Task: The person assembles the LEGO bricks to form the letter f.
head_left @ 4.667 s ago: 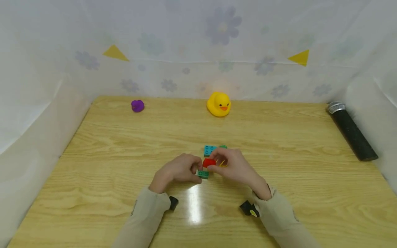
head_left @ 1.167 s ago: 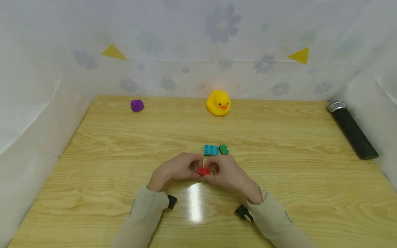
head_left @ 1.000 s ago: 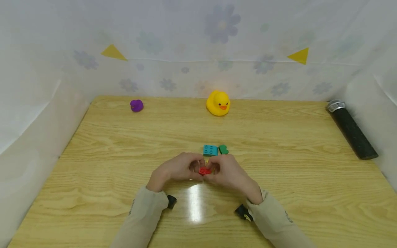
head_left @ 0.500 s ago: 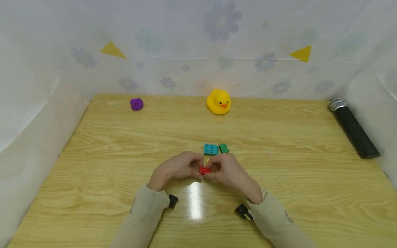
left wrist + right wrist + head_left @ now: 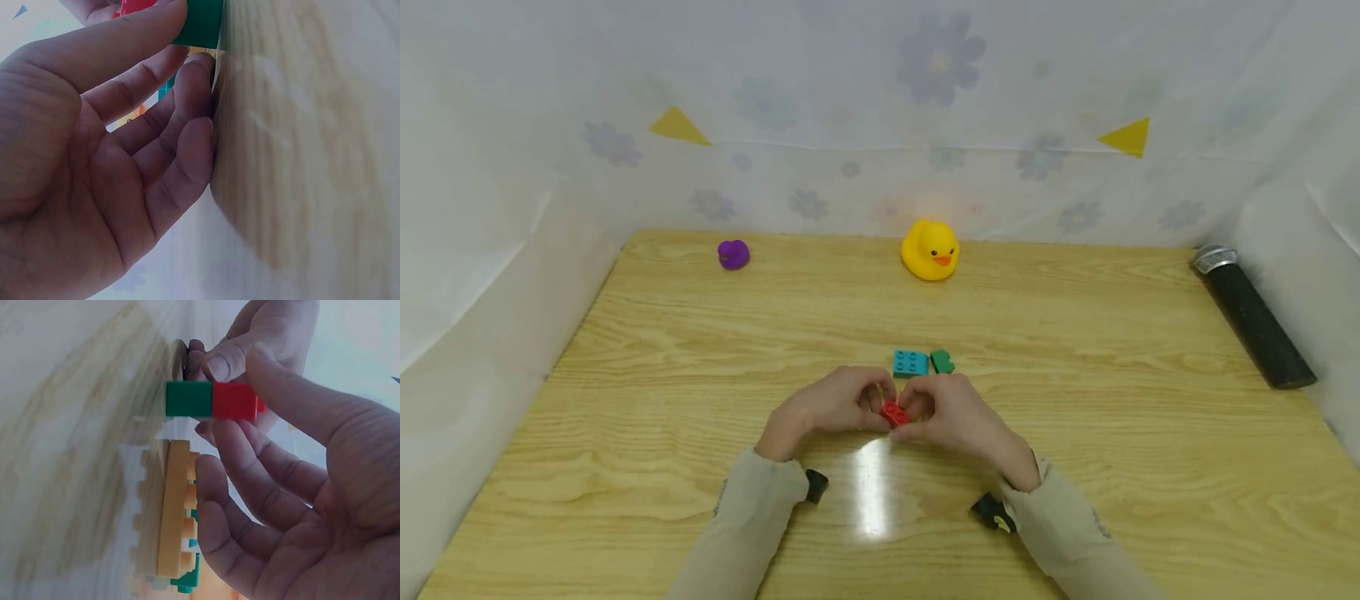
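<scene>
A red toy building brick [image 5: 894, 413] sits on top of a green brick [image 5: 189, 399], as the right wrist view shows. My left hand [image 5: 835, 402] holds this small stack from the left, with its thumb [image 5: 125, 37] along the near side. From the right, my right hand [image 5: 958, 414] pinches the red brick between thumb and fingers. The green brick stands on or just above the table; which one, I cannot tell. A long yellow-orange brick [image 5: 174, 512] lies beside the stack under my right hand, hidden in the head view.
Beyond the hands lie a teal brick [image 5: 910, 364] and a small notched green brick [image 5: 942, 362]. Farther back are a yellow rubber duck [image 5: 930, 251] and a purple duck [image 5: 733, 255]. A black microphone [image 5: 1255, 321] lies along the table's right side.
Earlier the right hand held the red brick above the green one, by the left hand. Now red is stacked on green. Over the last second the red brick has turned slightly between the fingers.
</scene>
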`<action>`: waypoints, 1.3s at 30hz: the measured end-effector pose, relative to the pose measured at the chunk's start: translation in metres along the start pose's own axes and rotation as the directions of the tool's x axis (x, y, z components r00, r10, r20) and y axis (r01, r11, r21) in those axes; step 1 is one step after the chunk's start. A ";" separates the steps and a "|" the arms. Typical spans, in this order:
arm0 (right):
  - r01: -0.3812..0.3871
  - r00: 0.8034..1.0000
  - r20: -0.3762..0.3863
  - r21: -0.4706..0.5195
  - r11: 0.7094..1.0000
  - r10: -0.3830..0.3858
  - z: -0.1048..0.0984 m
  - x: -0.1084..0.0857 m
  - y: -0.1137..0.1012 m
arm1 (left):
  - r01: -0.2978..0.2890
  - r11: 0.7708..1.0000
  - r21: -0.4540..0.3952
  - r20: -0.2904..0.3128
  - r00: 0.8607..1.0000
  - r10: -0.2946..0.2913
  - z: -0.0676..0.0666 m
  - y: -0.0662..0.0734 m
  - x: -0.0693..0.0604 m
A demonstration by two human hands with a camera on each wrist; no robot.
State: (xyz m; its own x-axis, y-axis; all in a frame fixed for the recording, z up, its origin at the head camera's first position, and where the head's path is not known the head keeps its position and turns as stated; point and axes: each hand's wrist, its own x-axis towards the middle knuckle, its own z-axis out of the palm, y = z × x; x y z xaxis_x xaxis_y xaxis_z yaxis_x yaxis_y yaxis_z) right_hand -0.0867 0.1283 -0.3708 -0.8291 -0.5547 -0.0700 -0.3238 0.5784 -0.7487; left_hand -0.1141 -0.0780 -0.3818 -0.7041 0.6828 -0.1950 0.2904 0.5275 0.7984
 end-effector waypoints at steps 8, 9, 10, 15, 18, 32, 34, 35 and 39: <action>-0.023 0.998 0.054 -0.003 1.000 0.024 -0.001 -0.001 0.001 | 0.016 1.000 -0.012 0.002 1.000 -0.015 0.001 0.000 -0.001; -0.022 0.998 0.056 -0.003 1.000 0.022 0.000 -0.001 0.001 | 0.017 1.000 -0.013 0.004 1.000 -0.017 0.001 0.000 -0.001; -0.018 0.998 0.056 -0.002 1.000 0.018 0.000 -0.001 0.002 | 0.024 1.000 -0.015 0.006 1.000 -0.023 0.001 0.000 -0.002; 0.012 0.998 0.059 -0.013 1.000 -0.011 0.001 -0.002 0.003 | 0.059 0.998 -0.019 0.033 0.998 -0.058 0.001 0.002 -0.003; 0.028 0.996 0.090 -0.007 1.000 -0.027 0.001 -0.001 0.003 | 0.054 0.999 -0.002 0.036 0.998 -0.054 0.001 0.003 -0.003; -0.037 0.999 -0.032 -0.035 0.999 0.036 -0.032 -0.005 0.015 | 0.034 0.999 0.014 0.049 0.998 -0.034 0.002 0.002 0.000; -0.050 0.997 -0.054 -0.036 0.998 0.048 -0.036 -0.005 0.018 | 0.035 0.999 0.012 0.044 0.998 -0.036 0.002 0.002 0.000; -0.054 0.997 -0.059 -0.037 0.998 0.051 -0.037 -0.005 0.020 | 0.031 0.999 0.012 0.041 0.999 -0.032 0.002 0.002 0.000; -0.063 0.996 -0.062 -0.040 0.997 0.061 -0.038 -0.003 0.024 | 0.017 1.000 0.007 0.031 0.999 -0.017 0.001 0.002 0.001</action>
State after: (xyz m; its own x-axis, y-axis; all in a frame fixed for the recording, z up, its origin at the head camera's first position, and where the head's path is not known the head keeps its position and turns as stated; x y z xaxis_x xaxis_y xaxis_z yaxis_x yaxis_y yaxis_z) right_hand -0.1096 0.1668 -0.3637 -0.8740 -0.4803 -0.0742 -0.2888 0.6361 -0.7155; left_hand -0.1133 -0.0762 -0.3813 -0.6887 0.6890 -0.2257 0.2831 0.5421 0.7912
